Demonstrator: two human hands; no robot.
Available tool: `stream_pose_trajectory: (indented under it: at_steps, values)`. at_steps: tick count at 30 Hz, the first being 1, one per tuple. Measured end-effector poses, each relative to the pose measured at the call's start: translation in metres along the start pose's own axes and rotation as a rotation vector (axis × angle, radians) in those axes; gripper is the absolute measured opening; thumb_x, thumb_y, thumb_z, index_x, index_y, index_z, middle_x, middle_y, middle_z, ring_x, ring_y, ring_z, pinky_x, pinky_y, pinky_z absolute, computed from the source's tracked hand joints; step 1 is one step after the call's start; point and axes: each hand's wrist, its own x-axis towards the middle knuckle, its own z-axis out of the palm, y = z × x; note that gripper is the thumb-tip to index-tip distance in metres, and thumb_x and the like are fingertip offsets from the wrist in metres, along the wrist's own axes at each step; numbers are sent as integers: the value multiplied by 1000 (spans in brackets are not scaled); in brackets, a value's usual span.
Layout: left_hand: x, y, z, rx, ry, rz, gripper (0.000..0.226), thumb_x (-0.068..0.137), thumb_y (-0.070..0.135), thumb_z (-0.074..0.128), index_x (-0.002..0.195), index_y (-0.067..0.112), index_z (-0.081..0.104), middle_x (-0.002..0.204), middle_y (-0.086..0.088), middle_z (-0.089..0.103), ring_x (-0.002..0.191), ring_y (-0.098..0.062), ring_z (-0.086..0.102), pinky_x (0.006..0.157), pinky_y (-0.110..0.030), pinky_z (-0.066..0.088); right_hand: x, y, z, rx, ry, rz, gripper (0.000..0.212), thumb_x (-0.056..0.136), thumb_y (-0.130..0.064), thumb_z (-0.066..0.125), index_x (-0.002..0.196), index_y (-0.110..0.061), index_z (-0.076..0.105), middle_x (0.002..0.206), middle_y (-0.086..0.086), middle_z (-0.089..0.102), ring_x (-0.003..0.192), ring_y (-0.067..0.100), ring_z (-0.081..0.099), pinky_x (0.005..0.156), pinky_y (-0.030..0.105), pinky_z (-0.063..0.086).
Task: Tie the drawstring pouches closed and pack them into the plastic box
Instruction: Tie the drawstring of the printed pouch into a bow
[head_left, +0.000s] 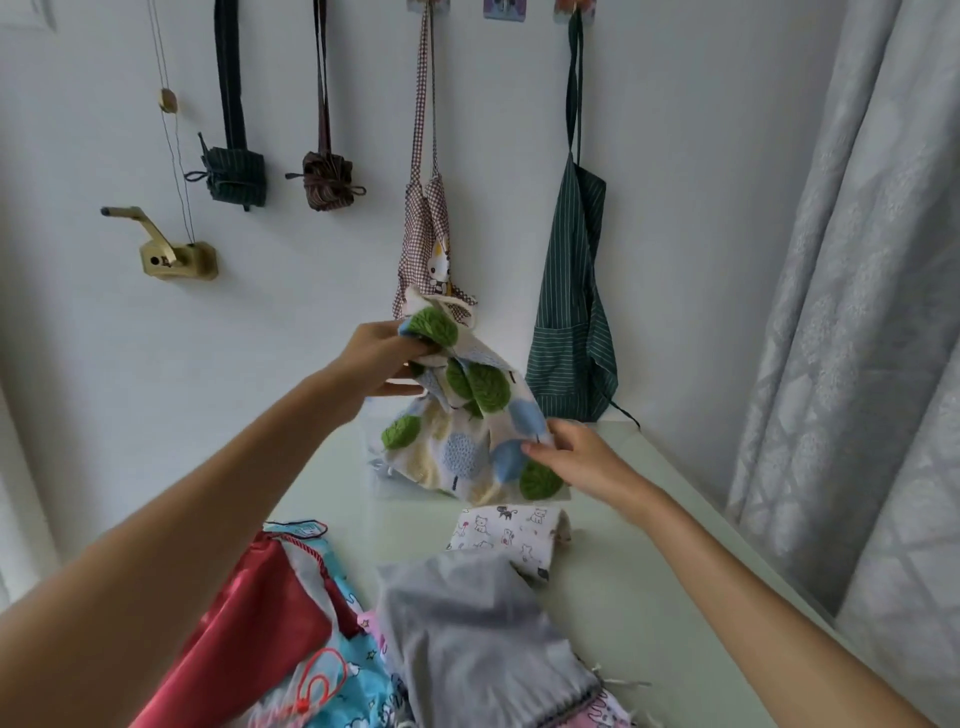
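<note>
A white pouch printed with green and blue trees (462, 415) hangs in the air over the far part of the table. My left hand (384, 358) grips its gathered top. My right hand (576, 457) pinches its lower right edge. Behind and under the pouch stands a clear plastic box (379, 467), mostly hidden by the fabric. More pouches lie near me: a white one with cats (509, 530), a grey one (467, 639), a red satin one (249, 629) and a blue cartoon one (358, 670).
The pale table (649, 545) meets the white wall at the back. On the wall hang a green striped apron (571, 312), a checked bag with a rabbit (431, 244) and two rolled fabric bundles (234, 171). A grey curtain (857, 312) falls along the right.
</note>
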Motion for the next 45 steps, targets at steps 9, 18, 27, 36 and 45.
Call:
stream_pose_trajectory:
  at_steps: [9,18,27,36,45]
  values:
    - [6,5,-12,380,124,-18,15,72,26,72,78,17,62,87,-6,63,87,-20,56,77,-31,49,-14,-13,-39,11,76,-109,18,88,-20,64,97,-5,66,104,13,70,101,23,64,91,32,49]
    - [59,19,-28,83,190,-20,35,82,2,69,113,-7,57,102,-18,62,68,-15,62,49,-16,55,58,-58,-62,-94,316,-222,12,82,-15,71,91,-9,69,85,2,64,81,14,57,77,26,44]
    - [152,18,-52,112,393,151,17,79,3,69,94,10,67,94,-12,67,86,-27,68,72,-36,60,173,-81,-51,-128,609,-297,14,85,-17,68,97,-12,71,88,-1,68,85,17,64,75,29,51]
    - [160,-141,-13,844,-190,-119,47,86,3,45,127,21,58,121,-10,62,107,-27,57,87,-31,46,205,33,26,-348,-193,60,42,98,-25,40,139,-26,42,139,8,50,118,25,56,105,38,40]
    - [179,-126,-8,720,-497,-366,28,86,39,54,101,17,64,107,-3,56,102,-20,52,85,-30,42,206,22,46,-229,-286,-12,26,82,-36,66,106,-25,67,105,2,68,101,18,61,90,32,47]
